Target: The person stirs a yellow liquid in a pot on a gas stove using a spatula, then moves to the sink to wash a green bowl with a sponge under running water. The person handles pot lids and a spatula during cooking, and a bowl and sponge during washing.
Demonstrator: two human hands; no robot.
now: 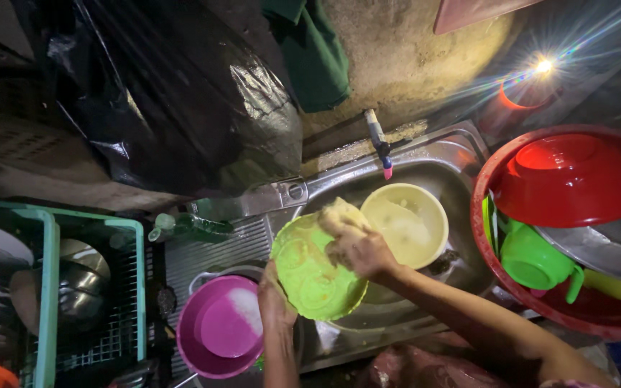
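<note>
Head view, as I log it: left hand (pixel 274 298) pinching the lower rim of a green plate (pixel 310 276), held tilted over the steel sink (pixel 461 154). Right hand (pixel 359 250) closed on a pale sponge (pixel 338 214), pressed to the plate's face. Yellow bowl (pixel 407 223) just behind; purple bowl (pixel 224 327) beside my left wrist.

left hand (pixel 274 298): bare, no glove | right hand (pixel 359 250): bare | forearms: unsleeved

Home kitchen washing corner, steel sink (pixel 425 154), tap (pixel 378 144), dish rack (pixel 52 237)
</note>
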